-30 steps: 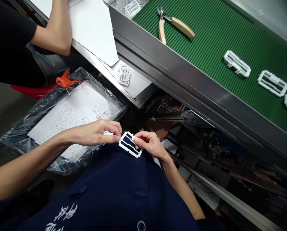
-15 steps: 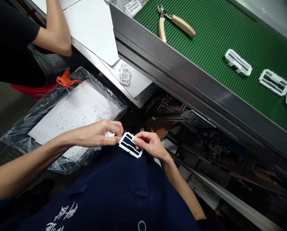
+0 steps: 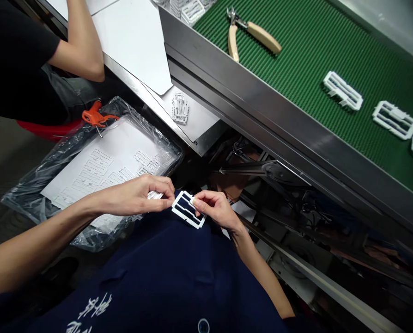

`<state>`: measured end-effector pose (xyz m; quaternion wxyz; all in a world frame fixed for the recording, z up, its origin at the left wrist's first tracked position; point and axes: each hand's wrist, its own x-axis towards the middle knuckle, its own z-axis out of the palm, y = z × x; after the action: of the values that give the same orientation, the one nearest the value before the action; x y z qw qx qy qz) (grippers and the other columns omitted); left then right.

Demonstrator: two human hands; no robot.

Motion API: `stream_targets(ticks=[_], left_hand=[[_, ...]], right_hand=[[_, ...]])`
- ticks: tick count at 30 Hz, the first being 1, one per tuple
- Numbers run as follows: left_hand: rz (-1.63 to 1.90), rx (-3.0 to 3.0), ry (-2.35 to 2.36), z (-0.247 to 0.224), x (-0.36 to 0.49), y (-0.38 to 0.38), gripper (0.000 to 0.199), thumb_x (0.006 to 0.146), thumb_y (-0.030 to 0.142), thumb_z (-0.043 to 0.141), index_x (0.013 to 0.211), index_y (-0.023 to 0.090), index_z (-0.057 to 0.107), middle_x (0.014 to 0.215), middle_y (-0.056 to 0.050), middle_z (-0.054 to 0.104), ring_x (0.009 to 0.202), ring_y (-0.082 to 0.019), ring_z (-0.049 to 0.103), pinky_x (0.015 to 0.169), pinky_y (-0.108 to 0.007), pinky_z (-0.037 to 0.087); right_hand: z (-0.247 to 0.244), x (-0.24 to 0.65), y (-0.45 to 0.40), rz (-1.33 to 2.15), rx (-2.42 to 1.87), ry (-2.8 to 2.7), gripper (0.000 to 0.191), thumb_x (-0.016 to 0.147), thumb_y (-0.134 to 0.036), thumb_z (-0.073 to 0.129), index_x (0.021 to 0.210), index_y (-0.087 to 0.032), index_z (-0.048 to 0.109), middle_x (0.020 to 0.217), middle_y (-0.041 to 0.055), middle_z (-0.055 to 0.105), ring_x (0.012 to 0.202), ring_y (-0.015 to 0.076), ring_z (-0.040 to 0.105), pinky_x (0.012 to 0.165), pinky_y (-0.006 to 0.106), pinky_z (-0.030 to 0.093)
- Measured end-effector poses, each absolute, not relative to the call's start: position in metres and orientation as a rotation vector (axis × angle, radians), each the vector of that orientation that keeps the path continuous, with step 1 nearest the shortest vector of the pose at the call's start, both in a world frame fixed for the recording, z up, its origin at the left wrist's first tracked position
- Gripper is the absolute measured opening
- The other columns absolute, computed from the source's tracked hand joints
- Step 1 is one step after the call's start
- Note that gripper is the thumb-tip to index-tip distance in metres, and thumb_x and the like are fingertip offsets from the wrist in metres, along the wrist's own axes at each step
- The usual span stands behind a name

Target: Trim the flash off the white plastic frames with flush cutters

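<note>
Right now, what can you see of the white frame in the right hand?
The white frame looks like moulded plastic: a roughly rectangular piece with stepped outer edges and two long slots split by a thin bar, navy showing through them. It sits at a slant above the navy shirt, pinched at one edge by the right hand's fingers.

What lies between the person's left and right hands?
In the head view, a white plastic frame lies between the left hand and the right hand, pinched by the right hand's fingers; the left hand holds a small white plastic piece.
</note>
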<state>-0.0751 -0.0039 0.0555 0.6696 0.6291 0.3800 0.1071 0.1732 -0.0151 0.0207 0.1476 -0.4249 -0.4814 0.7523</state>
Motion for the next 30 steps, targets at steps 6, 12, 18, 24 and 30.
stream_targets(ticks=[6, 12, 18, 24, 30], left_hand=[[0.219, 1.649, 0.863, 0.061, -0.075, -0.003, 0.018, 0.088, 0.026, 0.051, 0.085, 0.018, 0.066, 0.091, -0.004, 0.058, 0.074, -0.015, 0.055, 0.069, -0.024, 0.040], [0.196, 1.727, 0.818, 0.062, -0.075, 0.002, 0.018, 0.089, 0.026, 0.050, 0.090, 0.019, 0.067, 0.091, -0.003, 0.059, 0.071, -0.014, 0.056, 0.066, -0.023, 0.039], [0.201, 1.759, 0.804, 0.059, -0.074, 0.001, 0.019, 0.091, 0.026, 0.049, 0.087, 0.018, 0.066, 0.092, -0.004, 0.057, 0.071, -0.013, 0.055, 0.065, -0.022, 0.039], [0.340, 1.726, 0.836, 0.057, -0.070, -0.004, 0.019, 0.088, 0.023, 0.050, 0.078, 0.016, 0.064, 0.090, -0.005, 0.056, 0.072, -0.014, 0.054, 0.066, -0.023, 0.039], [0.428, 1.477, 0.874, 0.047, -0.071, -0.004, 0.017, 0.085, 0.022, 0.052, 0.072, 0.016, 0.061, 0.093, -0.005, 0.056, 0.076, -0.015, 0.053, 0.069, -0.025, 0.042]], right_hand=[[0.021, 0.174, -0.014, 2.181, -1.251, -1.403, 0.029, 0.083, -0.042, 0.059, 0.084, -0.013, 0.062, 0.062, 0.0001, 0.057, 0.056, 0.0085, 0.049, 0.054, 0.022, 0.038], [0.021, 0.174, -0.015, 2.178, -1.240, -1.413, 0.029, 0.083, -0.041, 0.059, 0.083, -0.013, 0.063, 0.061, -0.0003, 0.057, 0.055, 0.0081, 0.048, 0.053, 0.021, 0.037], [0.021, 0.176, -0.016, 2.174, -1.246, -1.419, 0.028, 0.082, -0.041, 0.060, 0.082, -0.013, 0.063, 0.060, -0.0008, 0.057, 0.055, 0.0081, 0.049, 0.054, 0.021, 0.037], [0.020, 0.174, -0.017, 2.218, -1.224, -1.374, 0.028, 0.082, -0.040, 0.061, 0.084, -0.013, 0.063, 0.061, -0.0002, 0.058, 0.056, 0.0083, 0.050, 0.055, 0.021, 0.039], [0.014, 0.169, -0.023, 2.284, -1.161, -1.228, 0.027, 0.079, -0.040, 0.064, 0.082, -0.013, 0.063, 0.059, -0.0010, 0.058, 0.054, 0.0079, 0.051, 0.054, 0.021, 0.040]])
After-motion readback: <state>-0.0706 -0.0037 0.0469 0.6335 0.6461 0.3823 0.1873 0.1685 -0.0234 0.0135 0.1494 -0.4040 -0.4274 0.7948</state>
